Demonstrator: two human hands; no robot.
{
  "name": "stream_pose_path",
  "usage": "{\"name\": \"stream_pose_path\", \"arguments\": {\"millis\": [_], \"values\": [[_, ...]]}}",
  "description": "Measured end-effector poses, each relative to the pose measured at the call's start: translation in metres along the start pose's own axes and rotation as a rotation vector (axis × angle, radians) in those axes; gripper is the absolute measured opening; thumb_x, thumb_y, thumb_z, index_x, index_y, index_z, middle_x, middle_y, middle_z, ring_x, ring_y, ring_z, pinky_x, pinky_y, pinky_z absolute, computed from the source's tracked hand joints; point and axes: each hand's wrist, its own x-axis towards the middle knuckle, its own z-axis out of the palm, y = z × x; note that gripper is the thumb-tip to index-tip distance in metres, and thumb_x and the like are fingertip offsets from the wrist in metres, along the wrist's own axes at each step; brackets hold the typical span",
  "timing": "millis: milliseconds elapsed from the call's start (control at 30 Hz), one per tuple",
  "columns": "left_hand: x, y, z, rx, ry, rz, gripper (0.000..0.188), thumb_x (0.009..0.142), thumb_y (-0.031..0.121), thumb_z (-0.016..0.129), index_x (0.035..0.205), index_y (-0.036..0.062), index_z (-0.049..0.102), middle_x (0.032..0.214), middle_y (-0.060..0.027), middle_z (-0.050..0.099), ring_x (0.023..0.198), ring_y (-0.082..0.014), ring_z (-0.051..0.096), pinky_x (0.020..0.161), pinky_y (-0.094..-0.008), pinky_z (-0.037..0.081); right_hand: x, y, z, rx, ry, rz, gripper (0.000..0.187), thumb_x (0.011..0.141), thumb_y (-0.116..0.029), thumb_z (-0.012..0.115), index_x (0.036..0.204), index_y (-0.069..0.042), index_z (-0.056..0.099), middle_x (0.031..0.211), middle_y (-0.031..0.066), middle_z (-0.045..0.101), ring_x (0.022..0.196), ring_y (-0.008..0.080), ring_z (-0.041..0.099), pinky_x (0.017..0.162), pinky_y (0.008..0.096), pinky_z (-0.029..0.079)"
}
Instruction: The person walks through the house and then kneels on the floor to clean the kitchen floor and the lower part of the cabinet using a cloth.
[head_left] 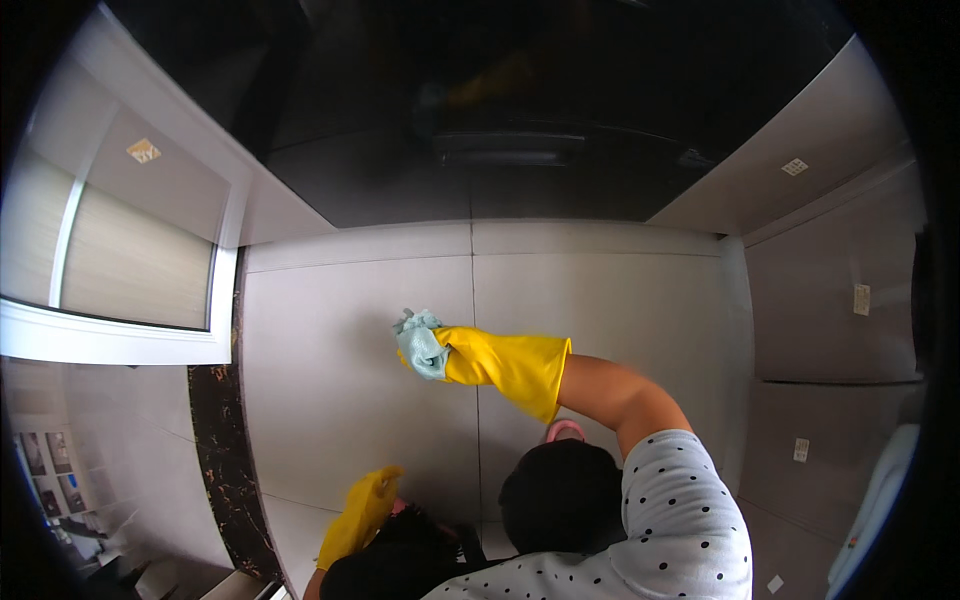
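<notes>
My right hand (440,352), in a long yellow rubber glove, is closed around a crumpled light blue cloth (424,345). The arm reaches across to the left, and the cloth is at the pale tiled floor (330,390), left of a dark tile joint. Whether it presses on the tile cannot be made out. My left hand (365,512), also in a yellow rubber glove, is at the lower left beside my dark-clothed knee. Its fingers point forward and look stretched out, with nothing visible in them. Part of that hand is hidden by the leg.
Glossy black cabinet fronts (520,190) stand ahead. A white-framed glass door (150,340) is at the left, above a dark marbled threshold strip (215,440). Grey panels (830,310) with small stickers line the right. A pink shoe (566,430) shows beside my knee.
</notes>
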Motion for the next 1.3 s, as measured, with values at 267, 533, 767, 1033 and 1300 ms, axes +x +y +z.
{"name": "stream_pose_path", "arguments": {"millis": [267,533,767,1033,1300], "values": [[-0.025,0.075,-0.017,0.287,-0.159,0.364,0.025,0.096,0.024,0.054,0.114,0.0126,0.068,0.108,-0.0148,0.071,0.100,-0.0346,0.066,0.087,-0.0427,0.051,0.003,-0.001,0.049,0.336,0.132,0.060,0.024,0.097,-0.003,0.052,0.113,-0.016,0.065,0.108,0.0078,0.068,0.094,0.0245,0.068,0.087,0.0427,0.061],[0.048,0.154,-0.040,0.460,-0.115,0.513,0.030,0.095,0.025,0.059,0.123,0.0185,0.065,0.100,-0.0114,0.071,0.085,-0.0333,0.066,0.075,-0.0416,0.052,0.097,-0.040,0.064,0.943,-0.276,0.580,0.023,0.095,0.000,0.053,0.117,-0.003,0.059,0.107,0.0128,0.063,0.094,0.0257,0.067,0.083,0.0385,0.061],[0.114,0.124,-0.019,0.197,-0.813,-0.077,0.036,0.103,0.029,0.052,0.135,0.0126,0.058,0.117,-0.0106,0.070,0.114,-0.0291,0.064,0.096,-0.0439,0.049,0.195,-0.058,0.106,1.164,-0.500,0.427,0.036,0.097,-0.009,0.058,0.133,-0.006,0.054,0.116,0.0064,0.059,0.097,0.0200,0.063,0.083,0.0275,0.053],[0.099,0.109,-0.039,0.217,-0.290,0.394,0.035,0.101,0.024,0.057,0.134,0.0113,0.057,0.113,-0.0122,0.069,0.110,-0.0280,0.065,0.094,-0.0375,0.050,0.097,-0.136,0.107,0.989,-0.122,0.075,0.044,0.106,-0.038,0.045,0.139,-0.009,0.050,0.140,0.0083,0.052,0.131,0.0227,0.050,0.110,0.0303,0.041],[0.124,0.154,-0.075,-0.137,-0.415,0.266,0.030,0.101,0.016,0.058,0.129,0.0059,0.060,0.121,-0.0089,0.067,0.111,-0.0184,0.061,0.096,-0.0315,0.047,-0.152,-0.246,-0.022,0.603,0.437,-0.621,0.050,0.107,-0.042,0.041,0.139,-0.004,0.049,0.138,0.0139,0.056,0.118,0.0209,0.064,0.098,0.0274,0.053]]}}
